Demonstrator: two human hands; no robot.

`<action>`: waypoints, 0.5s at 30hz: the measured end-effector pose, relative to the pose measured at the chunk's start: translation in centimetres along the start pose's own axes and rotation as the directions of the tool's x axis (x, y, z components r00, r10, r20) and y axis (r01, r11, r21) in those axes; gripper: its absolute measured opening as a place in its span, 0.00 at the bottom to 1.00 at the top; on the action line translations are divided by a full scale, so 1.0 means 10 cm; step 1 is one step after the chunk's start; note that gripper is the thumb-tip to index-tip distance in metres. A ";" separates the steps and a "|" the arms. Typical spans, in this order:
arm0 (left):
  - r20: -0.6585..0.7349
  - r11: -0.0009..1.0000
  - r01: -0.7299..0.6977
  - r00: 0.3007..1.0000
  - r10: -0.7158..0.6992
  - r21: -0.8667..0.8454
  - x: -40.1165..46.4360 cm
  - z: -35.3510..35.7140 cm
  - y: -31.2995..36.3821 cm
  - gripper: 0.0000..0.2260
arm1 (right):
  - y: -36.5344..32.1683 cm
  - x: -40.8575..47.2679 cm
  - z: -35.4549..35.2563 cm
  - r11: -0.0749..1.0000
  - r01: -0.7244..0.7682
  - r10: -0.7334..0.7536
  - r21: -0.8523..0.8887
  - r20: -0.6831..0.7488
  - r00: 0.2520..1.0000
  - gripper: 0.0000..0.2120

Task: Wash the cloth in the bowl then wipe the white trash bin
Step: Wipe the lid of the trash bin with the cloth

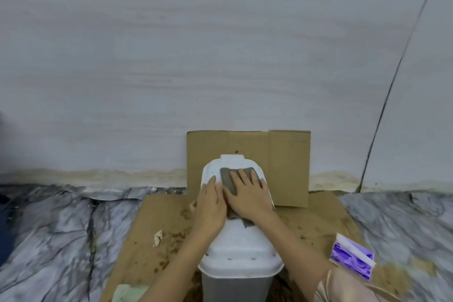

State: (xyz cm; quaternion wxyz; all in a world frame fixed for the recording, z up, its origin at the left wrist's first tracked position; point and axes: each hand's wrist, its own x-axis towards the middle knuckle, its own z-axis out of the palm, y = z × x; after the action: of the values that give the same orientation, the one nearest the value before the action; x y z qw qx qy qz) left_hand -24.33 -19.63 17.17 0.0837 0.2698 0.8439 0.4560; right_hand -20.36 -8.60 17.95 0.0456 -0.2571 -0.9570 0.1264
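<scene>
Nearest, the white trash bin [239, 247] is standing on stained cardboard [152, 218], its lid tilting away toward the wall [171, 56]. Left hand [210, 206] is resting on the lid's left edge, fingers straight and together — bracing it, apparently. Right hand [247, 193] is pressing flat, fingers spread, on the grey cloth [229, 179] lying across the lid's far half. The cloth looks soft and limp, likely damp — it should be clinging and sliding under a flat palm, no pinch needed. The bin seems light, hollow plastic; probably tips unless steadied at the rim. The bowl is not in view.
</scene>
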 end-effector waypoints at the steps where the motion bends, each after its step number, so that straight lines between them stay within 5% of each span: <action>1: 0.024 0.998 0.000 1.000 -0.002 0.070 0.00 0.01 -0.03 0.25 | 0.02 0.14 0.00 1.000 -0.012 0.012 0.004 -0.003 1.000 0.31; 6: 0.071 0.920 0.009 0.997 -0.040 0.393 -0.02 0.03 -0.05 0.23 | 0.32 0.91 0.02 0.924 -0.134 0.134 0.359 0.025 0.991 0.29; 13: 0.096 0.935 -0.036 0.995 0.003 0.352 0.03 -0.01 -0.14 0.22 | 0.49 -0.10 0.00 0.720 -0.052 0.210 0.692 -0.146 0.967 0.07; 15: 0.088 0.947 -0.033 0.996 0.005 0.320 0.03 -0.01 -0.16 0.22 | 0.45 -0.58 0.03 0.728 -0.011 0.162 0.686 -0.156 0.974 0.08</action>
State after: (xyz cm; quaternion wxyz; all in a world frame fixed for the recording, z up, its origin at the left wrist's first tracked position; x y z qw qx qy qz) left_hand -25.25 -20.23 15.94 0.0703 0.3075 0.8999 0.3012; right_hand -13.22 -7.85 16.34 0.2290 -0.2789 -0.8209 0.4425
